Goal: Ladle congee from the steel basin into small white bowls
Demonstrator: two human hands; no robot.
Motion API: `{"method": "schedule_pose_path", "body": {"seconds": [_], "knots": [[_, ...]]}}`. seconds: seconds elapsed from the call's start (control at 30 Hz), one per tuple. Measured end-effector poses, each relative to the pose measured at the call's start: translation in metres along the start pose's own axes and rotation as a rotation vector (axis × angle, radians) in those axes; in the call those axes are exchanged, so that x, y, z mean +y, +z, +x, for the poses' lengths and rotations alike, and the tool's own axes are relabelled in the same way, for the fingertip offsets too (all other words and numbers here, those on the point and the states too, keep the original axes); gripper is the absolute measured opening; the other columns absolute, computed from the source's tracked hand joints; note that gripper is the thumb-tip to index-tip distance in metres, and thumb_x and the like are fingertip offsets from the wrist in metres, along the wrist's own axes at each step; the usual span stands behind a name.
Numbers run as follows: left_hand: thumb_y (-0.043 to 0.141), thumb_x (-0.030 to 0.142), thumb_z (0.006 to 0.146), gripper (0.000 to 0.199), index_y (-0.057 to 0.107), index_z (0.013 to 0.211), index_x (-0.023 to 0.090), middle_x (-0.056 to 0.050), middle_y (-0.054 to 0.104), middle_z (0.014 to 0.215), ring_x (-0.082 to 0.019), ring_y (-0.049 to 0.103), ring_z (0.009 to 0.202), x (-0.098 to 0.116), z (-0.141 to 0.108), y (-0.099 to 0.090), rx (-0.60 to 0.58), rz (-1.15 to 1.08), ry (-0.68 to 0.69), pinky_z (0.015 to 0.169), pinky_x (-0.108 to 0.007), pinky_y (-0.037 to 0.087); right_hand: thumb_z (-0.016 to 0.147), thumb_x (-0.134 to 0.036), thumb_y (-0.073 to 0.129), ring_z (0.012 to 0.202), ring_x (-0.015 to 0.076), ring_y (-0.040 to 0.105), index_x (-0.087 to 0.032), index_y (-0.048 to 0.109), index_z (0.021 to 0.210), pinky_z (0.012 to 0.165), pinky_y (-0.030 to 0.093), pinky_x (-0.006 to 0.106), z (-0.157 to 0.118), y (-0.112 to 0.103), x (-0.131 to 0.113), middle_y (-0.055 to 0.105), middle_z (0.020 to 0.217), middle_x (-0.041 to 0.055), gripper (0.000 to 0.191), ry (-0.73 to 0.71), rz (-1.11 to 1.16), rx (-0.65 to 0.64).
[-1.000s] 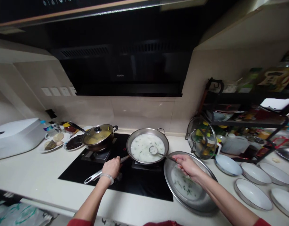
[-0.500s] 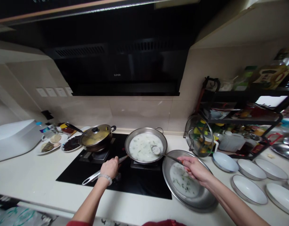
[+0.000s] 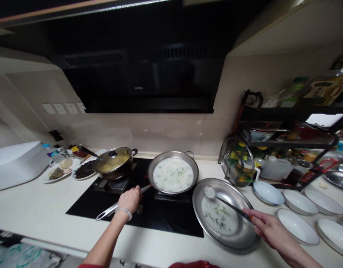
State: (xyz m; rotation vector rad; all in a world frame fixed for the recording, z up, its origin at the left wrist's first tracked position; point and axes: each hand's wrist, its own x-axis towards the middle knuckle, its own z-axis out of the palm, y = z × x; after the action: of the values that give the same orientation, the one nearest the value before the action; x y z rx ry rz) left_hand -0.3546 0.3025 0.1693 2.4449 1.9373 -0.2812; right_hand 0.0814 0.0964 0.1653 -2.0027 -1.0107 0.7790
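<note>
My left hand (image 3: pixel 129 201) is wrapped round the long metal handle of a frying pan (image 3: pixel 194 160) on the right side of the hob. White soup with green bits (image 3: pixel 174 174) fills much of that pan. With my right hand (image 3: pixel 267 225) I grip a ladle (image 3: pixel 232 207) by its dark handle. Its bowl, with white liquid in it, hangs over the far left part of a wide metal basin (image 3: pixel 199 219). A shallower pool of the same white, green-flecked soup (image 3: pixel 218 216) lies in the basin.
A lidded pan (image 3: pixel 114 163) stands on the left of the black hob (image 3: pixel 104 201). Several white bowls (image 3: pixel 298 225) sit on the counter at right, below a black rack (image 3: pixel 294 141) of bottles. Plates of food (image 3: pixel 61 171) are at far left. A glass lid (image 3: pixel 237 162) leans upright against the rack.
My right hand has moved right and toward me, carrying the ladle's bowl from the frying pan to above the basin. My left hand stays on the pan handle.
</note>
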Motion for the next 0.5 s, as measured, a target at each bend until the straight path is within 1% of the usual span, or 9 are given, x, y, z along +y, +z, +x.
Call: {"method": "schedule_pose_path", "body": {"seconds": [0.03,0.07,0.1,0.17,0.23,0.3,0.37,0.43,0.5], "knots": [[0.041,0.032,0.09,0.029,0.052,0.109,0.014,-0.018,0.067,0.102,-0.028,0.067,0.093,0.0,0.0,0.0,-0.001,-0.003,-0.003,0.075,-0.036,0.049,0.072,-0.044,0.045,0.055,0.022,0.062,-0.015,0.072,0.096,0.049,0.046,0.029,0.0,-0.001,0.014,0.066,0.059,0.0078,0.047,-0.084,-0.073,0.008],[0.042,0.032,0.089,0.028,0.053,0.108,0.014,-0.017,0.067,0.101,-0.028,0.067,0.093,0.0,0.0,0.0,0.0,-0.004,-0.004,0.075,-0.036,0.049,0.073,-0.042,0.043,0.068,0.0256,0.067,-0.018,0.073,0.092,0.057,0.05,0.031,0.0,-0.001,0.026,0.071,0.071,0.0111,0.043,-0.163,-0.162,0.034],[0.042,0.032,0.089,0.028,0.052,0.108,0.014,-0.018,0.067,0.101,-0.028,0.067,0.093,0.0,0.001,0.001,0.002,-0.004,-0.003,0.075,-0.036,0.049,0.073,-0.04,0.043,0.078,0.0279,0.069,-0.019,0.073,0.092,0.064,0.052,0.032,-0.002,-0.001,0.037,0.074,0.08,0.0125,0.041,-0.218,-0.251,0.052],[0.042,0.032,0.09,0.028,0.052,0.108,0.014,-0.018,0.067,0.101,-0.028,0.067,0.093,0.0,0.001,0.001,0.006,-0.005,-0.002,0.074,-0.036,0.049,0.075,-0.034,0.042,0.083,0.0304,0.07,-0.021,0.073,0.096,0.067,0.052,0.034,-0.008,-0.001,0.052,0.075,0.083,0.0124,0.04,-0.268,-0.446,0.046],[0.041,0.033,0.09,0.028,0.052,0.108,0.014,-0.017,0.067,0.101,-0.028,0.067,0.092,0.0,0.001,0.002,0.003,-0.004,-0.004,0.074,-0.036,0.049,0.074,-0.027,0.043,0.074,0.0315,0.071,-0.021,0.071,0.105,0.062,0.052,0.034,-0.014,-0.001,0.059,0.074,0.074,0.0115,0.043,-0.262,-0.629,0.016],[0.041,0.033,0.09,0.028,0.052,0.108,0.014,-0.017,0.068,0.1,-0.028,0.067,0.091,0.0,0.001,0.002,-0.001,-0.003,-0.005,0.074,-0.036,0.049,0.071,-0.02,0.044,0.068,0.0318,0.071,-0.02,0.068,0.114,0.058,0.051,0.034,-0.018,-0.003,0.057,0.074,0.071,0.0115,0.049,-0.266,-0.772,0.015],[0.041,0.033,0.09,0.029,0.052,0.109,0.014,-0.017,0.067,0.1,-0.028,0.067,0.091,-0.001,0.001,0.002,0.001,0.002,0.002,0.074,-0.037,0.049,0.069,-0.016,0.044,0.068,0.0319,0.071,-0.019,0.064,0.12,0.057,0.05,0.035,-0.017,-0.006,0.047,0.075,0.078,0.0128,0.055,-0.289,-0.862,0.048],[0.041,0.032,0.09,0.029,0.052,0.11,0.014,-0.017,0.067,0.099,-0.029,0.067,0.091,-0.001,0.001,0.002,0.01,0.007,0.009,0.074,-0.037,0.049,0.073,-0.019,0.041,0.068,0.0316,0.071,-0.018,0.061,0.125,0.057,0.051,0.036,-0.014,-0.008,0.031,0.075,0.085,0.0129,0.055,-0.297,-0.871,0.089],[0.042,0.032,0.09,0.029,0.052,0.109,0.013,-0.017,0.068,0.098,-0.029,0.067,0.09,-0.001,0.001,0.003,0.015,0.006,0.011,0.073,-0.037,0.049,0.081,-0.026,0.037,0.068,0.0305,0.071,-0.017,0.059,0.127,0.059,0.052,0.036,-0.01,-0.007,0.009,0.075,0.085,0.0122,0.052,-0.303,-0.782,0.12]]}}
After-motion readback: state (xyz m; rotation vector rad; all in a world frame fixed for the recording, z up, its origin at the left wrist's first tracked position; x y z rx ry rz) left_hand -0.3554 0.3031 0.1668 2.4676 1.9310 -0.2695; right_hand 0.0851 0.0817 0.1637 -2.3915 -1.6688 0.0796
